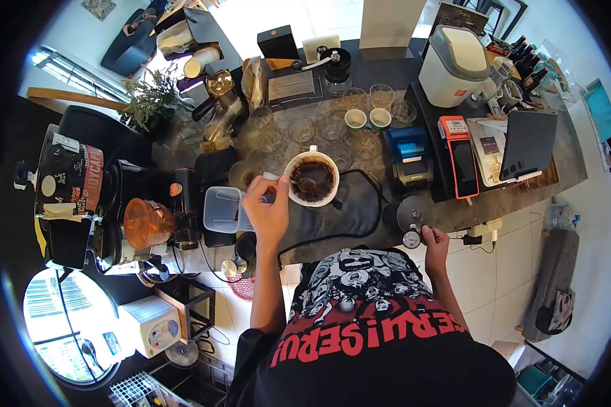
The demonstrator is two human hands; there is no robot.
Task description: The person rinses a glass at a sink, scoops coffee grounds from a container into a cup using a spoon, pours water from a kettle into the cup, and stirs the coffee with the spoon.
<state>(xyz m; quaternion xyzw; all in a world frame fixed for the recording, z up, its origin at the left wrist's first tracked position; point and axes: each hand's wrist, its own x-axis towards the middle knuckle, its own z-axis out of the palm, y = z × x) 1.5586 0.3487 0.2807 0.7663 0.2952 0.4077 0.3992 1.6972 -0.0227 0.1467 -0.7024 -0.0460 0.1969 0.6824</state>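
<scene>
A white cup (332,161) of dark liquid stands on the dark counter in front of me. My left hand (267,209) is at its left side, fingers pinched round the handle of a spoon (308,184) whose bowl sits in the liquid. To the right, my right hand (435,242) is closed at the counter's front edge, beside a small round dial (411,239) and a dark round vessel (412,213). What its fingers hold is too small to make out.
Several glasses (301,129) and two small cups (381,117) stand behind the cup. A clear plastic container (225,209) and grinder (182,203) are left. Rightward are a blue printer (409,156), card terminal (461,159) and laptop (528,144). A black cable (380,203) crosses the counter.
</scene>
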